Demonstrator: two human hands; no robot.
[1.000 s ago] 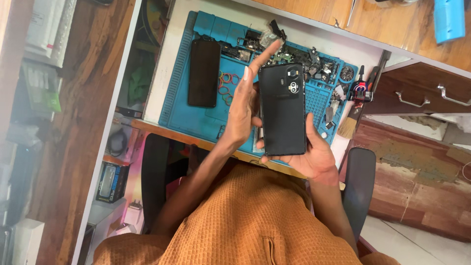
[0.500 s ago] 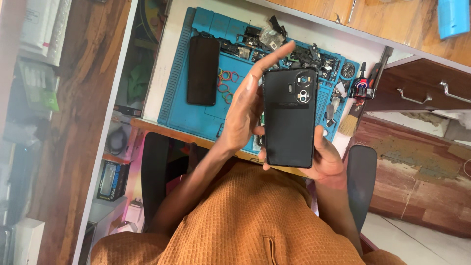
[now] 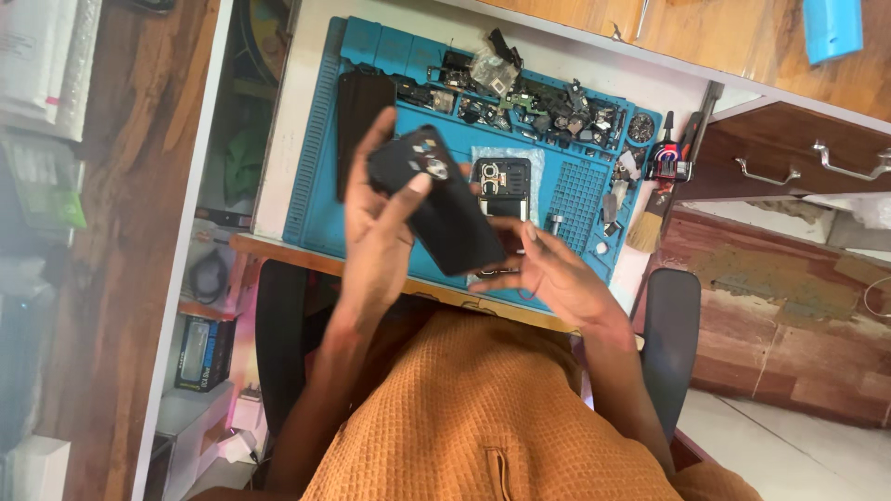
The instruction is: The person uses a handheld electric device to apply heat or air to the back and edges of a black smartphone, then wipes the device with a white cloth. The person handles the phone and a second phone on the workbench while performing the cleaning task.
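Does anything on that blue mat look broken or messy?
Yes. A heap of small dark phone parts lies jumbled along the far edge of the blue mat, and an opened phone lies there with its insides bared.

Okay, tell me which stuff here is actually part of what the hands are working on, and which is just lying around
In hand:
black phone, held by left hand
right hand, touching its lower end

Lying about:
opened phone
dark panel
heap of parts
brush
blue mat
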